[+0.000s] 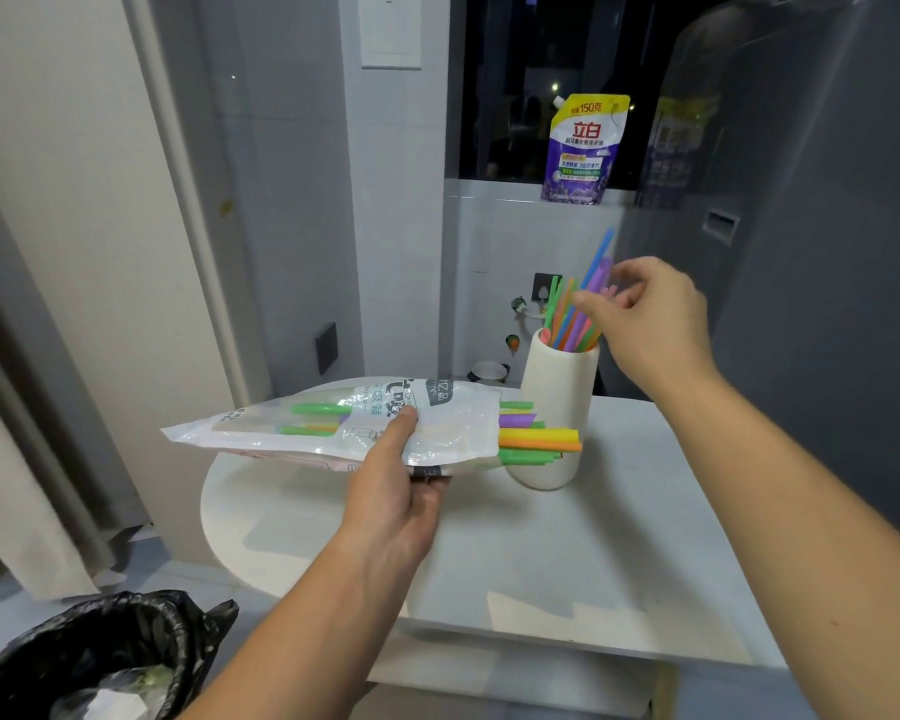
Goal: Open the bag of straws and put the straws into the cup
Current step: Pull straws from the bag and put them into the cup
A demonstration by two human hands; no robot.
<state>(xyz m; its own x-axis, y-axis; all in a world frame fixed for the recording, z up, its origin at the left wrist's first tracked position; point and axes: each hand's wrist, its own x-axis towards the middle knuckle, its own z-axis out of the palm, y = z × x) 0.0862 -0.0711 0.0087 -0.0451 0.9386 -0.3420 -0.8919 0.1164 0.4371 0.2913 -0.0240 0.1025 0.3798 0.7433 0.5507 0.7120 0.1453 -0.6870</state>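
My left hand [396, 491] grips a clear and white plastic bag of straws [302, 423], held flat above the table with its open end to the right. Several green, purple, yellow and orange straws [539, 438] stick out of that end, in front of the cup. The tall white cup [557, 397] stands upright on the table and holds several coloured straws [575, 317] that fan upward. My right hand [650, 319] hovers at the tops of those straws, fingers spread and touching or almost touching them.
A white table [593, 553] with a round white part on its left carries the cup. A bin with a black liner [89, 657] sits at the lower left. A purple detergent pouch [583, 148] stands on the window ledge behind. A grey appliance [801, 252] rises at the right.
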